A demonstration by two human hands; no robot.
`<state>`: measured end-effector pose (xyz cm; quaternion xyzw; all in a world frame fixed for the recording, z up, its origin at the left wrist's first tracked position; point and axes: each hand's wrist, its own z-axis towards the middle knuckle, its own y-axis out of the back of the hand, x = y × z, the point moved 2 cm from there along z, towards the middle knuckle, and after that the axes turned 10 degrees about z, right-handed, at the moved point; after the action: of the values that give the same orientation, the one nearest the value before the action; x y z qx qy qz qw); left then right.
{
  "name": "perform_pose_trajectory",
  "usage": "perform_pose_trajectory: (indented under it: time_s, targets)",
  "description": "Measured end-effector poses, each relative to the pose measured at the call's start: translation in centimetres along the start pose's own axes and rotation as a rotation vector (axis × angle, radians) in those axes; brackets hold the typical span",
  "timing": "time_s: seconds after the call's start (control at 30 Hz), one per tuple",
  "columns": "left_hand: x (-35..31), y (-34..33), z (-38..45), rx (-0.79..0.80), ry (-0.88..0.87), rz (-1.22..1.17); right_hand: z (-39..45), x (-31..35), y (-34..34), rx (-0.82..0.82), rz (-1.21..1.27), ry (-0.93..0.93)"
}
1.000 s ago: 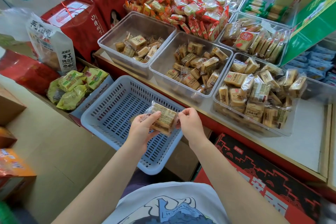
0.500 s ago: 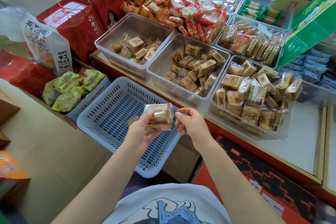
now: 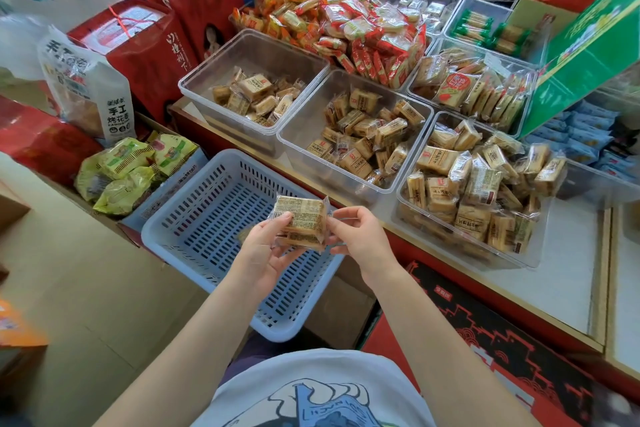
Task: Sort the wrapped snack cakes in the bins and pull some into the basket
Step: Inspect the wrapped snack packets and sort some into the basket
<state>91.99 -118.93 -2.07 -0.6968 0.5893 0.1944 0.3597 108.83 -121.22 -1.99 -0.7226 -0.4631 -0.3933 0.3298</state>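
My left hand (image 3: 266, 250) grips a small stack of wrapped snack cakes (image 3: 303, 225) above the blue slotted basket (image 3: 194, 218). My right hand (image 3: 360, 239) pinches the wrapper edge at the stack's right side. Three clear bins on the counter hold more tan wrapped cakes: a left bin (image 3: 221, 59) with few, a middle bin (image 3: 304, 118) about half covered, and a right bin (image 3: 415, 211) piled high. Apart from one small pale thing under my left hand, the basket floor looks bare.
Red and orange snack packs (image 3: 346, 24) heap behind the bins, with further clear bins (image 3: 474, 90) at the back right. Green bagged snacks (image 3: 128, 166) fill a box left of the basket. Red gift boxes (image 3: 145, 45) stand at the left. A green carton (image 3: 585, 45) leans at right.
Both hands have lifted the stack slightly and turned it so its printed face tilts toward me. The right hand let go for a moment and now pinches the wrapper's right edge again.
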Motion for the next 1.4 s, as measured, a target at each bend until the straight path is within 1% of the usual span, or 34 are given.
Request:
perform_pose_trajectory:
  time_s: [0.13,0.3,0.67,0.87,0.97,1.03,1.2,1.3,1.4]
  targets:
    - [-0.3,0.3,-0.1,-0.03,-0.036,0.056,-0.5,-0.6,-0.4,0.072,-0.059,-0.044]
    - [-0.7,0.6,-0.2,-0.038,-0.007,0.055,-0.6,-0.9,-0.4,0.069,-0.04,-0.028]
    - [-1.6,1.5,0.9,0.048,0.027,0.069,0.2,-0.5,-0.4,0.046,-0.036,-0.026]
    - [-2.1,0.1,0.9,0.096,0.031,0.06,0.2,0.2,0.5,0.041,0.012,-0.005]
    - [-1.7,-0.4,0.9,0.086,0.065,-0.004,-0.1,0.2,1.0,0.075,0.081,0.019]
    - [-1.3,-0.6,0.9,0.084,0.08,-0.02,-0.3,0.2,1.2,0.093,0.051,0.069]
    - [-0.7,-1.0,0.6,0.071,0.084,0.011,-0.4,0.3,1.5,0.095,-0.026,0.154]
    - [-0.6,-1.3,0.6,0.047,0.077,0.035,-0.1,0.4,1.6,0.114,-0.063,0.161]
    - [-0.5,-1.5,0.6,0.015,0.063,0.079,0.1,0.3,1.6,0.082,-0.066,0.148]
